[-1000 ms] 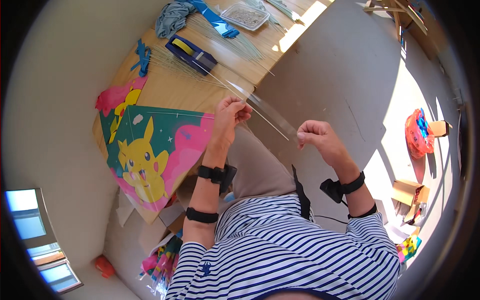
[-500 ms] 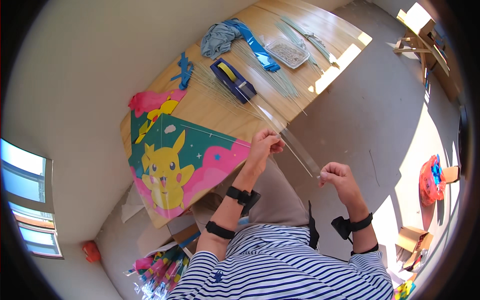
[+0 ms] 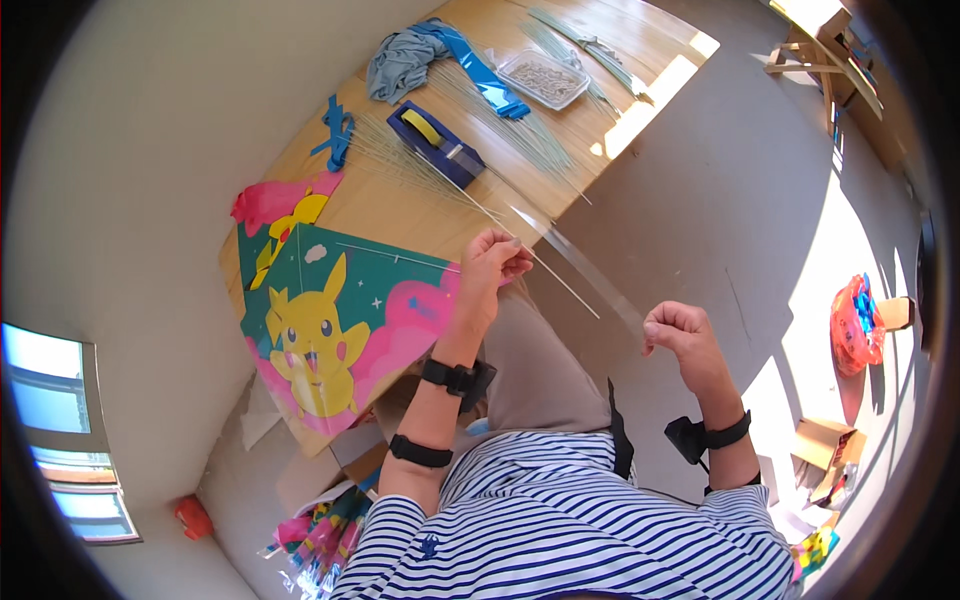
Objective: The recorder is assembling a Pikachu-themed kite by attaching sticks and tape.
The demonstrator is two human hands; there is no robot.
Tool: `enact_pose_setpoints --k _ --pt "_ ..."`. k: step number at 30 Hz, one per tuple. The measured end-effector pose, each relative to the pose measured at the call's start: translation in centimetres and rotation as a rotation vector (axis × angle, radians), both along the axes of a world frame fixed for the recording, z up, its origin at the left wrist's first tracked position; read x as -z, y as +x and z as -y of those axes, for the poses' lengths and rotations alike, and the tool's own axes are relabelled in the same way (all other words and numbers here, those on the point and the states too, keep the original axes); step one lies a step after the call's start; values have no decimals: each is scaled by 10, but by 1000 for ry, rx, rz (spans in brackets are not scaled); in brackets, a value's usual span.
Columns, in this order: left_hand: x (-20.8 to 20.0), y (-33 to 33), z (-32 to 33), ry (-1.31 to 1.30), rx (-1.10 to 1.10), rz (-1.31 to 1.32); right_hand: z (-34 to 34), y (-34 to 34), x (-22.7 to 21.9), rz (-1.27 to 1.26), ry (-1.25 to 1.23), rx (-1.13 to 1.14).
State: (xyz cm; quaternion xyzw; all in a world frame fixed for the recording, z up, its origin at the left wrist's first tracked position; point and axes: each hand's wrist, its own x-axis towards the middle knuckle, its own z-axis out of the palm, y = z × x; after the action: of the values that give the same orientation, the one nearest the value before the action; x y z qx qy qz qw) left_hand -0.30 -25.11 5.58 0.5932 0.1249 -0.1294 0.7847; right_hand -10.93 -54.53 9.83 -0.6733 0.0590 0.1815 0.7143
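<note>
My left hand (image 3: pixel 495 262) is closed in a pinch around a thin pale rod (image 3: pixel 567 289), one end pointing toward my right hand and the other back over the tabletop. A strip of clear tape (image 3: pixel 592 268) stretches from the blue tape dispenser (image 3: pixel 437 145), past the table edge, to my right hand (image 3: pixel 682 332). Those right fingers are pinched at the tape's end. Beside my left wrist lies a green and pink kite sheet (image 3: pixel 395 290) printed with a yellow cartoon creature; a thin rod runs along its upper edge.
Across the wooden table (image 3: pixel 385 200) are many loose thin rods (image 3: pixel 545 145), a clear tub of small pieces (image 3: pixel 545 80), a grey cloth (image 3: pixel 402 65) and blue strips (image 3: pixel 340 135). A red bag (image 3: pixel 857 330) and a cardboard box (image 3: pixel 828 445) stand on the floor at right.
The view has shifted, so the table appears farther left and up. My right hand has drawn away to the right with the tape; the rod's near tip is now farther from it.
</note>
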Motion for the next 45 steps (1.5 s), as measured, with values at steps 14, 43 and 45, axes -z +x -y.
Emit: enact_pose_setpoints --k 14,43,45 --pt "-6 -33 31 21 86 -60 -7 -2 9 -47 4 -23" --pt "55 151 -173 802 -409 174 1 15 44 -250 -106 -2" --pt "54 148 -149 705 -405 230 2 16 47 -263 -126 9"
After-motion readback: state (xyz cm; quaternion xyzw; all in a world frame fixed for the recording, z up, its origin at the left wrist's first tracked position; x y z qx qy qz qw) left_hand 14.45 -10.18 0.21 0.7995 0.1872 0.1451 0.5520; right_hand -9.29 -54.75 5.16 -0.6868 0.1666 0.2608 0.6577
